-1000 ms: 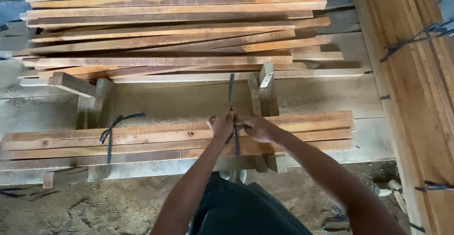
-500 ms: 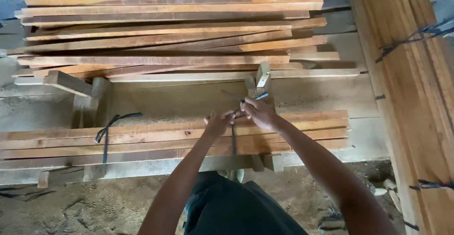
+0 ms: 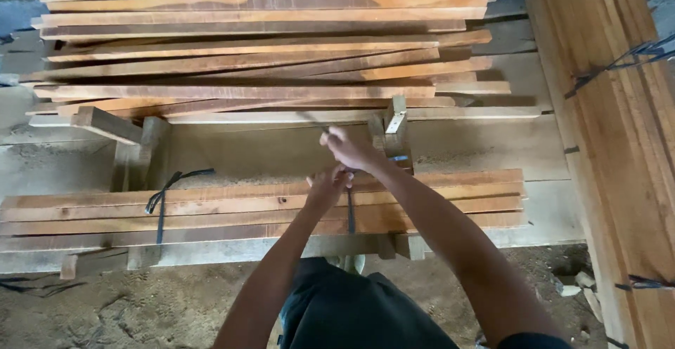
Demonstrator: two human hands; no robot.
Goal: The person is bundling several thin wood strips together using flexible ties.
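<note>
The bundle of long reddish-brown wooden planks (image 3: 232, 212) lies along the near edge of the surface (image 3: 281, 152), its long axis running left to right. The left hand (image 3: 329, 184) pinches the dark binding strap (image 3: 350, 212) atop the planks; the right hand (image 3: 351, 149) grips its free end, raised. The planks look stiff and heavy, the strap thin and pliable, best gripped near the knot.

Looked like a rough timber yard or sawmill shed. Showed long sawn planks (image 3: 260, 47) heaped loosely at the back, a tied bundle of boards (image 3: 211, 208) laid across low wooden supports (image 3: 130, 156), another strapped stack (image 3: 619, 131) along the right edge. Had sawdust scattered over the bench top (image 3: 267, 156) and a bare dirt floor (image 3: 140, 307) littered with chips below.
</note>
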